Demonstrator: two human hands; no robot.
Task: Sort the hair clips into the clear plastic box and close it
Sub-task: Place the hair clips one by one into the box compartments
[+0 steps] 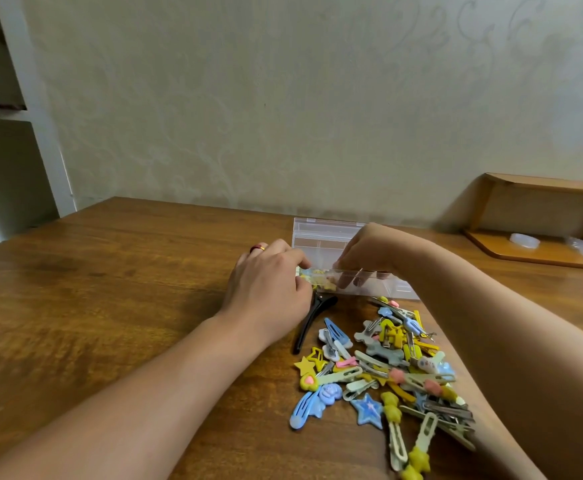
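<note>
The clear plastic box [321, 242] stands open on the wooden table [117, 289], its lid raised toward the wall. Yellow clips [321, 283] lie in its front left compartment. My left hand [269, 285] rests at the box's front left corner, fingers curled at the rim over the yellow clips. My right hand [369, 252] reaches down into the box from above, fingertips inside the front compartments; what they hold is hidden. A long black clip [312, 322] lies just under my left hand. A pile of several coloured hair clips [387, 372] lies in front of the box.
A wooden corner shelf [539, 220] stands at the right against the wall, with a clear round lid [524, 241] and plastic wrap on it. A white shelf unit [23, 116] rises at the far left. The wall runs close behind the box.
</note>
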